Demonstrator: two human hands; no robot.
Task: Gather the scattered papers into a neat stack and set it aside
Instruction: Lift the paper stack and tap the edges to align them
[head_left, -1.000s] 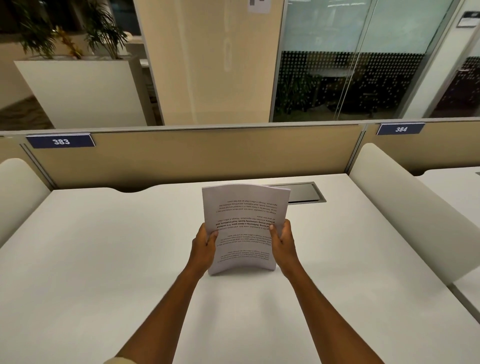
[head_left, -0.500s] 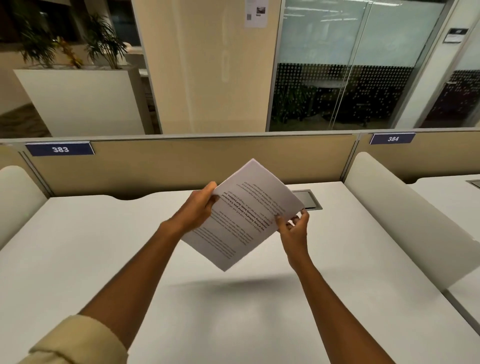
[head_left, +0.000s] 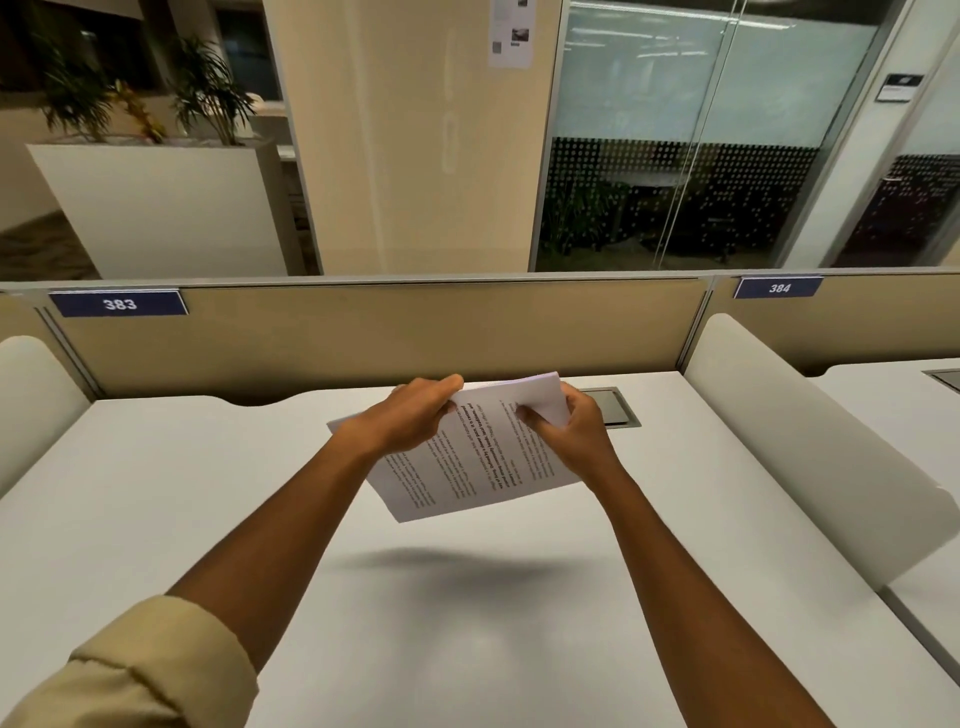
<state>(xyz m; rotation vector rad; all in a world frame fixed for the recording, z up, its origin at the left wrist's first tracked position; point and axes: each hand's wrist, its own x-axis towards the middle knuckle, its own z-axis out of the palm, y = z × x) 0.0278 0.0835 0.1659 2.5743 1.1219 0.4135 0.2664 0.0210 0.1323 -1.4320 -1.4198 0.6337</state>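
A stack of white printed papers (head_left: 467, 467) hangs in the air above the middle of the white desk (head_left: 182, 519), turned nearly sideways with its printed face up. My left hand (head_left: 410, 415) grips the stack's far edge from above, near the left corner. My right hand (head_left: 571, 431) holds the right end, fingers curled over the top sheets. The stack casts a shadow on the desk below it. No loose sheets lie on the desk.
A tan partition (head_left: 363, 332) with the labels 383 and 384 runs along the desk's far edge. A dark cable hatch (head_left: 618, 410) sits in the desk behind my right hand. White side dividers (head_left: 810, 441) stand at right and far left.
The stack went from standing upright on the desk to being lifted and rotated sideways in the air. My left hand shifted to the far edge, my right to the right end.
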